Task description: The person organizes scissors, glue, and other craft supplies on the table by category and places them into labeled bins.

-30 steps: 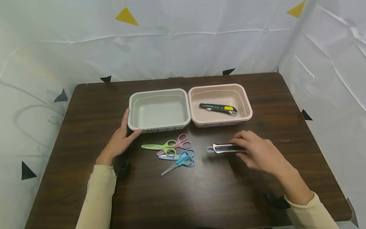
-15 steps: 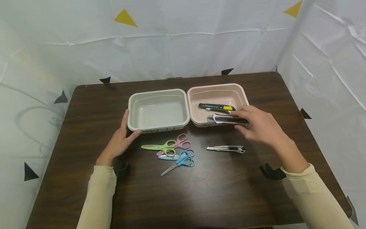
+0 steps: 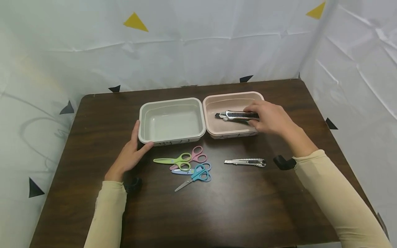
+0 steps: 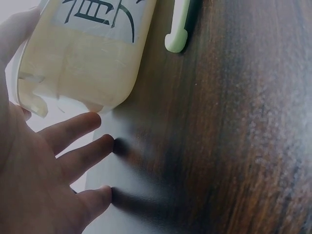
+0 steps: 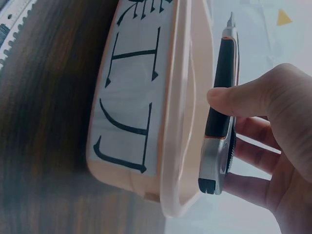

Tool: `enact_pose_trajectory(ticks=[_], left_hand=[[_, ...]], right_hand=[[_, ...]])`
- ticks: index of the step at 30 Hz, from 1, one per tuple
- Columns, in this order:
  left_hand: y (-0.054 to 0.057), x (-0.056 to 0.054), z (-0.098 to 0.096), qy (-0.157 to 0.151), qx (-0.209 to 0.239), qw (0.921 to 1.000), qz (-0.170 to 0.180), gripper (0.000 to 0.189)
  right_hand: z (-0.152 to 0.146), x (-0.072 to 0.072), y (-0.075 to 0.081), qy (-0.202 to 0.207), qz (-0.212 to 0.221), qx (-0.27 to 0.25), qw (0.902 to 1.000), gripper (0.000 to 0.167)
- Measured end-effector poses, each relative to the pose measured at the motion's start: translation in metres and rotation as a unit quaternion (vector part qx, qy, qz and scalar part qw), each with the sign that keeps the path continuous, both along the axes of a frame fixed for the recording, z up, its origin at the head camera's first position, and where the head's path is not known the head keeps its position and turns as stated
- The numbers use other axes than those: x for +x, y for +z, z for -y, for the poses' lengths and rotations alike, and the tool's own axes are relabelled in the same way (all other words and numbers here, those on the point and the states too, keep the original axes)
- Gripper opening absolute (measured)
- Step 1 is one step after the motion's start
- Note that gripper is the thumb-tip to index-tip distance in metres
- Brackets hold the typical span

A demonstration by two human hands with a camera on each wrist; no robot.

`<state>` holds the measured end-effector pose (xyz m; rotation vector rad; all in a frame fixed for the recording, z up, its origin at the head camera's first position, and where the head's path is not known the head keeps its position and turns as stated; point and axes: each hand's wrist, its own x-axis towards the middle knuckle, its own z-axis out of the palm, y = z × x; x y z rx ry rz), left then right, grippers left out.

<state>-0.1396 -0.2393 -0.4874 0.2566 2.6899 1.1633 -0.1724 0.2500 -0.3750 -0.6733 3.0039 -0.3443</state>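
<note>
Right hand (image 3: 271, 117): thumb and fingers pinching one silver-and-black snap-off utility knife (image 3: 240, 115), held over the pink plastic bin (image 3: 229, 133). Left hand (image 3: 128, 155): fingers spread, resting against the left end of the pale grey bin (image 3: 169, 124). Below that bin: four scissors, green (image 3: 170, 160), pink, lavender and turquoise, overlapping. To their right: one slim silver cutter (image 3: 245, 162), flat on the dark wood-grain table (image 3: 217, 213).

The dark cutter (image 3: 217, 115) is mostly hidden — behind the silver cutter (image 3: 240, 115) (head view).
</note>
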Motion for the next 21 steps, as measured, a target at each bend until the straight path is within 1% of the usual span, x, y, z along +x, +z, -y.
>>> enact_pose_trajectory(ticks=[7,13,17,21], left_hand=[[-0.003,0.0,0.001,0.001,0.005,1.0,-0.001,0.092],[-0.002,-0.001,0.003,0.003,0.005,1.0,-0.002,0.093],[-0.001,-0.002,0.003,0.001,0.004,1.0,-0.004,0.093],[-0.001,-0.003,0.003,0.002,0.001,1.0,-0.002,0.093]], right_hand=[[0.002,-0.02,-0.01,-0.004,0.049,0.025,0.9985,0.037],[0.005,-0.04,-0.022,0.006,0.075,0.044,0.9962,0.036],[0.009,-0.048,-0.03,0.001,0.096,0.04,0.9945,0.035],[0.013,-0.053,-0.037,-0.011,0.115,0.035,0.9926,0.035]])
